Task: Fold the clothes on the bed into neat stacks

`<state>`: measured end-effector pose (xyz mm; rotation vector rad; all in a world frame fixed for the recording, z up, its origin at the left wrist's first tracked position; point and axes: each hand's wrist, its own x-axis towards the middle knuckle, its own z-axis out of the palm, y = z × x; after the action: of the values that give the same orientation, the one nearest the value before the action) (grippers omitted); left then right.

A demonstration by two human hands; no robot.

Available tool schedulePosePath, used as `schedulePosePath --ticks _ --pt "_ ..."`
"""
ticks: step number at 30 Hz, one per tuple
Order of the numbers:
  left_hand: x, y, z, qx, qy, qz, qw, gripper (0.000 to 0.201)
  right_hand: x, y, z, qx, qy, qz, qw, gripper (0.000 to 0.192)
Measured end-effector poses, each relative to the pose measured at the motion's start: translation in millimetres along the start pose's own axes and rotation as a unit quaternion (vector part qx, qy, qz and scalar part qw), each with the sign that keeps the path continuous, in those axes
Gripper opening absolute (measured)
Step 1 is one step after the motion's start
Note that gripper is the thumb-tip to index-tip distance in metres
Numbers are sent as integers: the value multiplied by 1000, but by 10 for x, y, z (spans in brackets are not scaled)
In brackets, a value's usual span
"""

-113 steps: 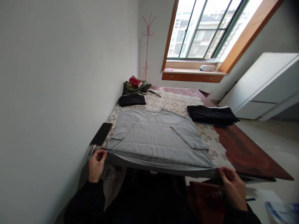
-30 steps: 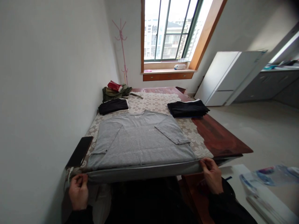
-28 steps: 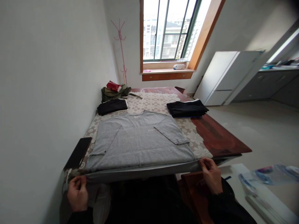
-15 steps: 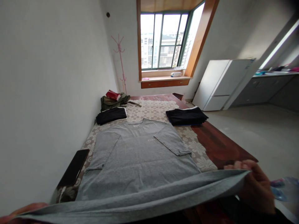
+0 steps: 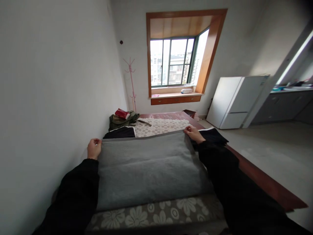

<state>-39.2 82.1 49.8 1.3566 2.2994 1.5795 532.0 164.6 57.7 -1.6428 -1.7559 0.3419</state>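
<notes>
A grey T-shirt (image 5: 149, 166) is stretched between my hands, its hem edge raised toward the far side of the table. My left hand (image 5: 94, 148) pinches the hem's left corner, close to the wall. At the right corner, my right hand (image 5: 193, 133) grips the same hem with the fingers closed. The raised cloth hides the shirt's collar and sleeves. Below the shirt, the flowered tablecloth (image 5: 139, 216) shows along the near side. Dark folded clothes (image 5: 122, 133) lie beyond my left hand, and another black folded pile (image 5: 215, 135) sits partly behind my right forearm.
A green bag (image 5: 114, 122) with a red packet (image 5: 122, 113) on it rests at the far left, against the wall. The red-brown table edge (image 5: 259, 178) runs along the right. A white fridge (image 5: 227, 101) and a pink coat stand (image 5: 132, 81) stand farther back.
Both hands have moved forward, away from me, carrying the hem over the upper part of the T-shirt. The tablecloth at the near side is now uncovered. The view has tilted up.
</notes>
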Motion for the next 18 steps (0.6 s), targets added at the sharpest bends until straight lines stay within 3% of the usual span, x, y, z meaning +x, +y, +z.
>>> schedulePosePath --ticks 4,9,11,14,16,18 --pt "149 -297 449 50 -63 -13 997 13 172 194 470 -79 -25 8 997 3" --pt "182 -510 604 95 -125 -20 987 13 156 306 751 -146 -32 3 989 14" --pt "151 -515 526 101 -147 -25 984 27 105 314 738 -151 -15 -11 988 25" --pt "-48 -502 195 99 -198 -12 975 48 -175 373 563 -136 -12 -35 990 26" --pt "-329 -553 -122 115 -256 28 959 49 -537 475 379 -129 -77 -26 988 22" --pt "-705 -691 -431 138 -263 31 954 48 -997 610 201 -141 -119 13 983 28"
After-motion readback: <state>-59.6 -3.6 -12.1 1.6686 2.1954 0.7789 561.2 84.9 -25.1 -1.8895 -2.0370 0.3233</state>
